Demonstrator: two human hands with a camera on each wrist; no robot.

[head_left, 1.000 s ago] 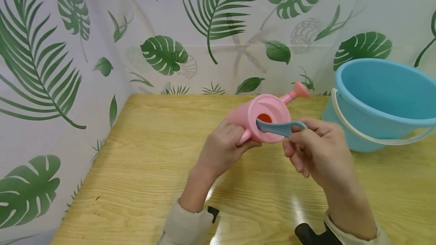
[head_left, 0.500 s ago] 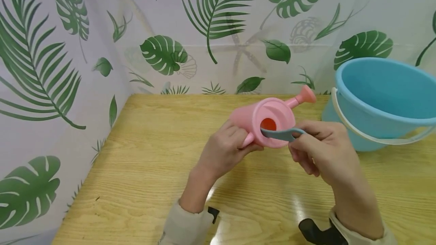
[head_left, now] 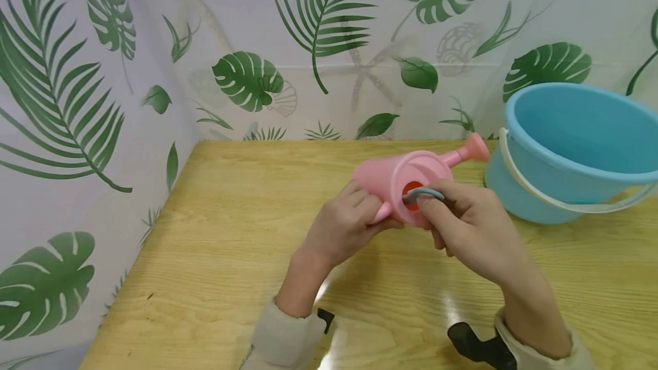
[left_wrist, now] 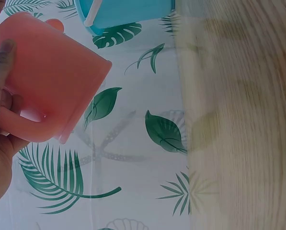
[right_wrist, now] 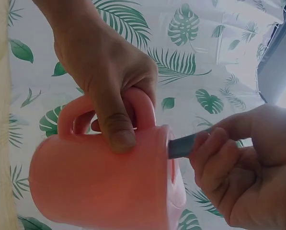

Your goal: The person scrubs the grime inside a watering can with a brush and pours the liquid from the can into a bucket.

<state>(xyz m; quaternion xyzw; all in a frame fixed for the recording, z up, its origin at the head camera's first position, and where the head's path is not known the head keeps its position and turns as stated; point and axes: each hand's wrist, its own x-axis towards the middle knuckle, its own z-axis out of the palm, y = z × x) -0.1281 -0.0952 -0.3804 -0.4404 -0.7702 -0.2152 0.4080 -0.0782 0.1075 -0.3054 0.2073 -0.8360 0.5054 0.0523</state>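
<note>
A pink watering can (head_left: 377, 175) is tipped on its side, its round mouth facing me and its spout pointing back right. My left hand (head_left: 343, 222) grips its handle; in the right wrist view the thumb lies along the can's body. My right hand (head_left: 475, 232) pinches the end of a slim blue-grey handle (right_wrist: 182, 145) that runs into the can's mouth. The handle's far end is hidden inside the can, so I cannot tell what tool it belongs to. Something red (head_left: 412, 186) shows in the can behind it.
A light-blue bucket (head_left: 545, 187) with a white carrying handle stands at the table's right. The wooden table (head_left: 221, 233) meets a leaf-patterned covering (head_left: 308, 33) at the back and left. Black wrist straps (head_left: 480, 347) show at the sleeves.
The watering can has shifted slightly right and down. My right hand has come closer to its mouth, and less of the blue-grey handle shows outside.
</note>
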